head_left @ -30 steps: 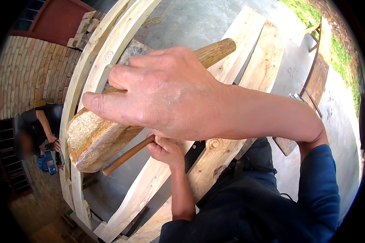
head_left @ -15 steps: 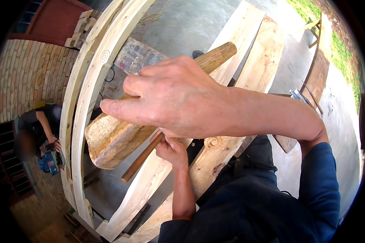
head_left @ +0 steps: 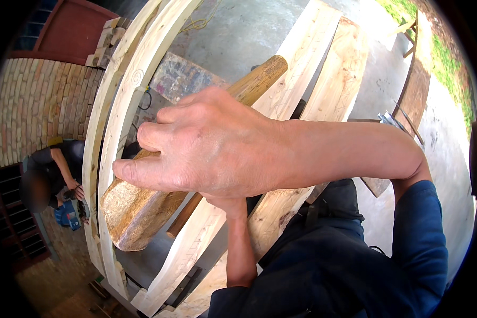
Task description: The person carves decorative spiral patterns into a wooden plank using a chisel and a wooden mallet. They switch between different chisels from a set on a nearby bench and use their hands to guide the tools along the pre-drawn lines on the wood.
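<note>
My right hand (head_left: pixel 206 143) is wrapped round a wooden mallet (head_left: pixel 138 214), across the middle of the view. Its thick, chipped head sticks out past my thumb, and its round handle end slants up to the far right. Below it, mostly covered by my right hand, my left hand (head_left: pixel 223 203) is closed on a wooden-handled chisel (head_left: pixel 182 218). Only the butt of that handle shows, close under the mallet head; the blade is hidden. Beneath both hands lie pale planks (head_left: pixel 196 225) with pencil lines, the near one (head_left: pixel 281 214) partly under my forearm.
Two long curved beams (head_left: pixel 123 111) run along the left, one marked with a spiral. Beyond them a co-worker (head_left: pixel 58 164) holds a blue power tool (head_left: pixel 68 214). A paint-stained board (head_left: pixel 183 77) is behind the mallet. Metal tools (head_left: pixel 391 119) lie by a dark bench (head_left: pixel 413 90) at right.
My right hand and the mallet have moved left and slightly down, so the mallet head overlaps the chisel handle more. My left hand is now mostly covered.
</note>
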Tool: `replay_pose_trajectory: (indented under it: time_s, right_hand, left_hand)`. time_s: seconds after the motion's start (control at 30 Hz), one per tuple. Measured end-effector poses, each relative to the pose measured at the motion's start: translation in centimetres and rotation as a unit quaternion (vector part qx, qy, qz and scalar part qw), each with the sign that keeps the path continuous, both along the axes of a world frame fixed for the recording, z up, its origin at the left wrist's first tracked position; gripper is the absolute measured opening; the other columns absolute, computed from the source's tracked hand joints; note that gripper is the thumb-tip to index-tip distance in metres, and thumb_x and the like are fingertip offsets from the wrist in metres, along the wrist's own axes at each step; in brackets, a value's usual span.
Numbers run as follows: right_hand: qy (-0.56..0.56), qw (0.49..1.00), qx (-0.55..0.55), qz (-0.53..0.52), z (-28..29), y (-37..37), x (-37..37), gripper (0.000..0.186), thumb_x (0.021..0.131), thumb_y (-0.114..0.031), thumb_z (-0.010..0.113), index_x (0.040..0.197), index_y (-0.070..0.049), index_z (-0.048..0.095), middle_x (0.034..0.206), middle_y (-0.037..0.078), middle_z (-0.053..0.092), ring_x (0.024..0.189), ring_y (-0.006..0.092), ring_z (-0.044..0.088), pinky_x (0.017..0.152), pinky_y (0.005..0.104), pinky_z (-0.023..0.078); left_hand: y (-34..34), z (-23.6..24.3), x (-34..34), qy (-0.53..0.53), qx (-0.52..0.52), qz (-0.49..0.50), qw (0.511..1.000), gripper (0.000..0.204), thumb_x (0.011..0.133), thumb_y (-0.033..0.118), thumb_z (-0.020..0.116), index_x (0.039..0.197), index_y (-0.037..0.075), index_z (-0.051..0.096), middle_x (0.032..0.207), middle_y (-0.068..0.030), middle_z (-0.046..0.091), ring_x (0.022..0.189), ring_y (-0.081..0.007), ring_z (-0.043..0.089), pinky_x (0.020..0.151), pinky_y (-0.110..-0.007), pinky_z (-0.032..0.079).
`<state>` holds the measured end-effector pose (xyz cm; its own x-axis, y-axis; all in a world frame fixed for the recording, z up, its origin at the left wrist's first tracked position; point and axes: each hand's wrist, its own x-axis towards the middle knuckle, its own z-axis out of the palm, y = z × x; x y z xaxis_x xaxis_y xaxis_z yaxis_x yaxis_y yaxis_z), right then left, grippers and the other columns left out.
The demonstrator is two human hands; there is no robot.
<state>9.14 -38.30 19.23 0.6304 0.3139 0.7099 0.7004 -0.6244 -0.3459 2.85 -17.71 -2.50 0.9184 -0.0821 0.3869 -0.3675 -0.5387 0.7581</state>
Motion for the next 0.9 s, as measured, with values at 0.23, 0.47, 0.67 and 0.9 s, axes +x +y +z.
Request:
replay_pose_trajectory:
  time_s: [0.23,0.47,0.67,0.9]
  right_hand:
    - [-0.059,0.989,0.126,0.048,1.8,2.8,-0.9,0.040,0.078,-0.015,0.083,0.117,-0.010,0.075,0.084,0.009,0.068,0.077,0.0251,0.075,0.056,0.0379,0.057]
    - [-0.139,0.988,-0.064,0.003,1.6,2.7,-0.6,0.016,0.086,-0.019,0.079,0.100,-0.012,0.078,0.077,0.000,0.065,0.076,0.0158,0.067,0.067,0.0284,0.051]
    - [-0.071,0.988,-0.139,-0.005,0.2,2.4,-1.8,0.031,0.085,-0.023,0.082,0.110,-0.006,0.075,0.089,0.003,0.073,0.088,0.0247,0.074,0.068,0.0359,0.055]
    - [0.088,0.994,-0.029,-0.061,-1.3,-3.4,-1.4,0.067,0.070,0.001,0.082,0.135,-0.013,0.073,0.101,0.007,0.075,0.088,0.0273,0.074,0.071,0.0368,0.057]
  left_hand:
    - [0.3,0.0,-0.2,-0.003,0.032,-0.020,0.999,0.031,0.106,0.018,0.072,0.126,-0.002,0.059,0.113,-0.0132,0.071,0.098,-0.0214,0.067,0.086,-0.037,0.054]
    - [0.0,-0.2,-0.2,-0.003,0.034,-0.026,0.999,0.029,0.108,0.014,0.068,0.128,-0.003,0.058,0.116,-0.0141,0.072,0.101,-0.0197,0.069,0.087,-0.035,0.056]
    - [-0.3,-0.6,-0.2,-0.002,0.027,-0.010,1.000,0.027,0.110,0.012,0.065,0.130,-0.004,0.057,0.118,-0.0149,0.073,0.102,-0.0183,0.071,0.088,-0.033,0.058]
    - [-0.1,-0.1,1.6,0.073,-0.140,0.102,0.982,0.025,0.112,0.009,0.061,0.133,-0.004,0.055,0.121,-0.0157,0.073,0.104,-0.0167,0.073,0.089,-0.032,0.060]
